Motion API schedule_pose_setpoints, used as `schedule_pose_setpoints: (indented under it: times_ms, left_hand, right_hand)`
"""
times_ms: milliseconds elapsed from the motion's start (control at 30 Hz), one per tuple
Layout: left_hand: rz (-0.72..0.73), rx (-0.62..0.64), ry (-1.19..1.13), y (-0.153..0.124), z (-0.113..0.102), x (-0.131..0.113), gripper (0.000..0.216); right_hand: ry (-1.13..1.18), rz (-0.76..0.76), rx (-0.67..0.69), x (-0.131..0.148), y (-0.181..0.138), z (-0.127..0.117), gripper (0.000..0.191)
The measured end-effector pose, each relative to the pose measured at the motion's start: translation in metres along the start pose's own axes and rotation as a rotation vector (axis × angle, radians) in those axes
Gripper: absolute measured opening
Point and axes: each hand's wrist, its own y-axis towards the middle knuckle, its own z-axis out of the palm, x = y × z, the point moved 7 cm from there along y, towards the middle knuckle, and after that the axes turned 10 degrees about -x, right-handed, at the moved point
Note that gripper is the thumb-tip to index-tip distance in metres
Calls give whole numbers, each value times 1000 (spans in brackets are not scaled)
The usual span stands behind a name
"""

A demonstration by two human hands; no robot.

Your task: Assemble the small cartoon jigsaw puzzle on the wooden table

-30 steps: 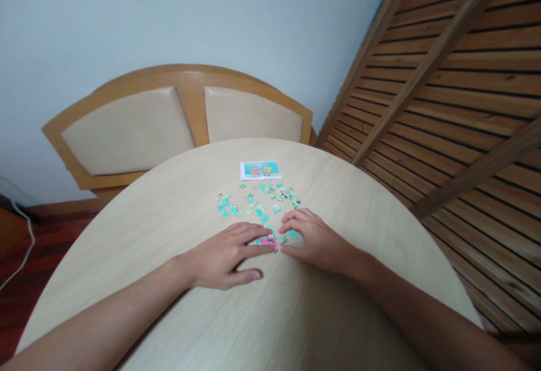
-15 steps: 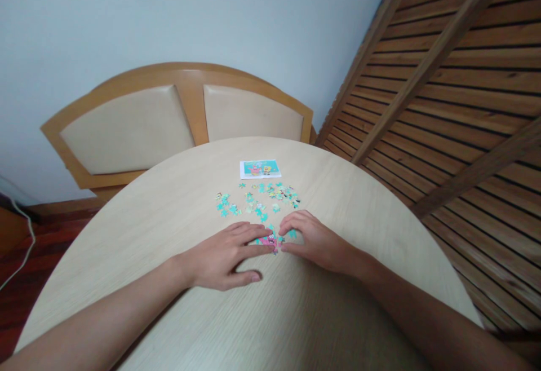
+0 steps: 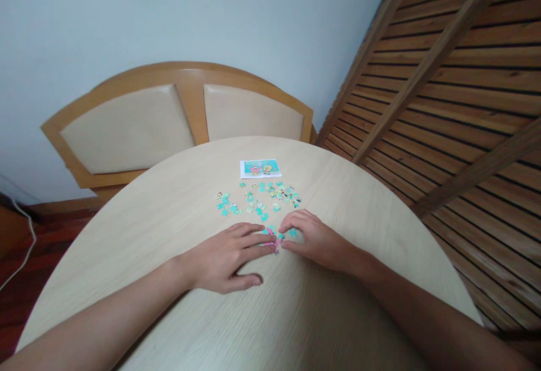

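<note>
Two hands meet at a small pink joined cluster (image 3: 271, 242) mid-desk (image 3: 169, 202). The left hand (image 3: 224, 258) lies flat and unclenched, pinning it. The right hand (image 3: 315, 238) curls its fingertips at the cluster's edge; whether they grasp a piece I cannot tell. The joining step seemingly calls for careful alignment.

a room in a home: a round pale wooden worktop (image 3: 177, 202) stands by a padded wooden bench back (image 3: 169, 117), a plain light wall (image 3: 211, 16), a slatted wooden partition (image 3: 456, 95) and a reddish wood floor (image 3: 38, 241).
</note>
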Motion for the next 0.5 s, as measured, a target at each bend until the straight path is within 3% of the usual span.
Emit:
schedule_pose_setpoints:
  times_ms: [500]
  left_hand:
    - [33, 2, 25, 2, 0, -4, 60]
  right_hand:
    - [-55, -28, 0, 5, 0, 0, 17]
